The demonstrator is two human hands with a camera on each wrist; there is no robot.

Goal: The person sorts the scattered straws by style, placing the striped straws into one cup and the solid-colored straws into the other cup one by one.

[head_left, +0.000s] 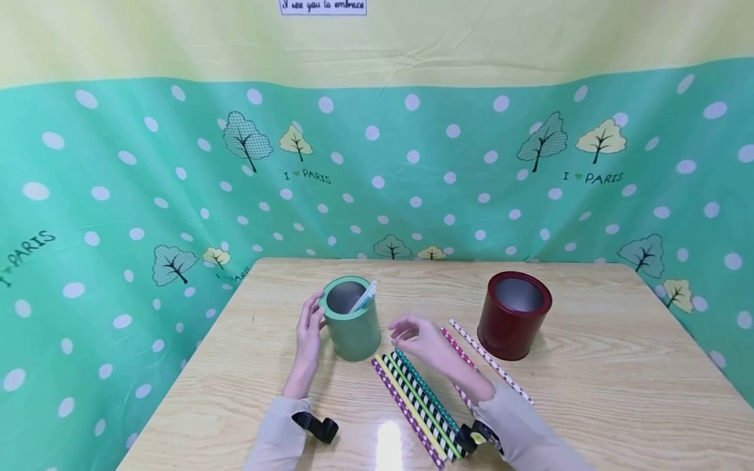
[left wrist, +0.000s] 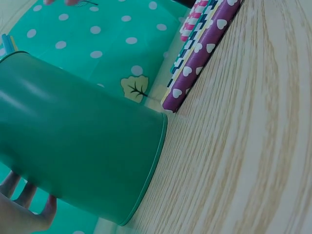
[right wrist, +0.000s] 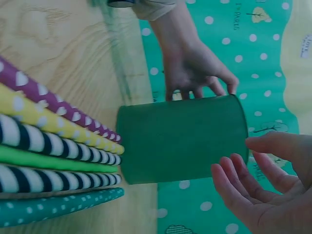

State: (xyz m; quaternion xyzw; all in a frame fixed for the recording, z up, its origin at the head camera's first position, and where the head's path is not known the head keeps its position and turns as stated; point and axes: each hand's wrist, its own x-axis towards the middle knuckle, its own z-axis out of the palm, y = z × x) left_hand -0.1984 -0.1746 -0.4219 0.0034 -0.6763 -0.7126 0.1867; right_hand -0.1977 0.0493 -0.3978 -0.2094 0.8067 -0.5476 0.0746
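A green canister point(head_left: 355, 337) stands upright on the wooden table, with pale blue straws point(head_left: 365, 296) leaning out over its right rim. My left hand point(head_left: 310, 324) holds the canister by its left side, fingers at the wall and rim. In the right wrist view, my right hand point(right wrist: 265, 190) is beside the canister point(right wrist: 180, 139), its fingers loosely bent and nothing between them. Below that hand lies a row of patterned paper straws point(head_left: 412, 409): purple with white hearts, yellow, black-and-white striped, bright green and dotted teal. Pink-red straws point(head_left: 456, 347) lie partly hidden under my right forearm.
To the right, a dark red canister point(head_left: 511, 327) stands upright on the table point(head_left: 612, 366). A white straw with dots point(head_left: 491, 361) lies just in front of it. Behind the table hangs a green and yellow cloth point(head_left: 412, 176) with trees and dots.
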